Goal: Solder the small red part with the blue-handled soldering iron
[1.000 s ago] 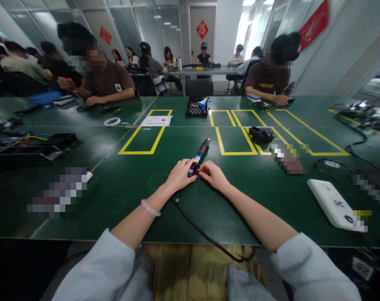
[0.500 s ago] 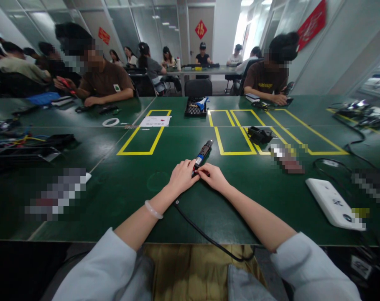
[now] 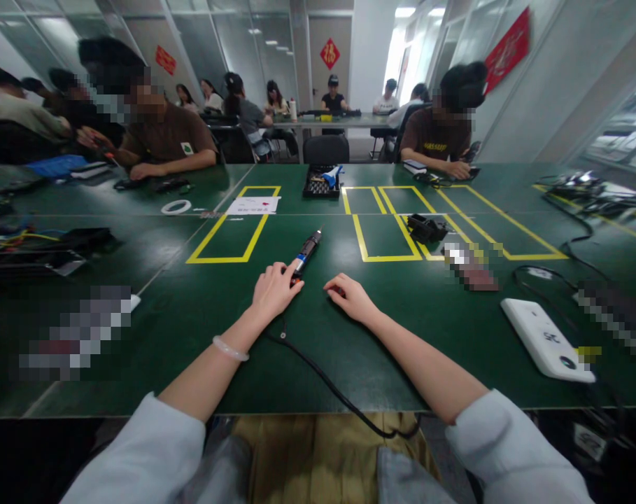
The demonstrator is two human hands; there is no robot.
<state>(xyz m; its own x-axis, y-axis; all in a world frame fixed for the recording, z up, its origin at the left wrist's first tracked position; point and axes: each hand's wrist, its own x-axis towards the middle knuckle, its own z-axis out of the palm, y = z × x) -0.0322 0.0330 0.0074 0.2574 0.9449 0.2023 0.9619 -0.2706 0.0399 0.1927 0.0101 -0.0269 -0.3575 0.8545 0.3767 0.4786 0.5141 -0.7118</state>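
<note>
A dark electric screwdriver [image 3: 308,251] with a blue band lies on the green table [image 3: 318,371], its thin bit pointing away from me. My left hand [image 3: 276,288] is wrapped round its near end. My right hand [image 3: 348,294] is apart from the tool, to its right, with curled fingers just over the table; whether something small is between the fingertips cannot be made out. A black cable [image 3: 331,383] runs from under my left wrist to the table's front edge.
Right of my hands are a black part [image 3: 427,228], a white power bank [image 3: 547,339] and coiled cables. A black tray [image 3: 320,183] stands at the middle back. Wires and a black frame lie at left. Two people sit opposite.
My left hand has moved left with the screwdriver. My right hand has come away from the tool, leaving a gap between the hands. The view has shifted slightly.
</note>
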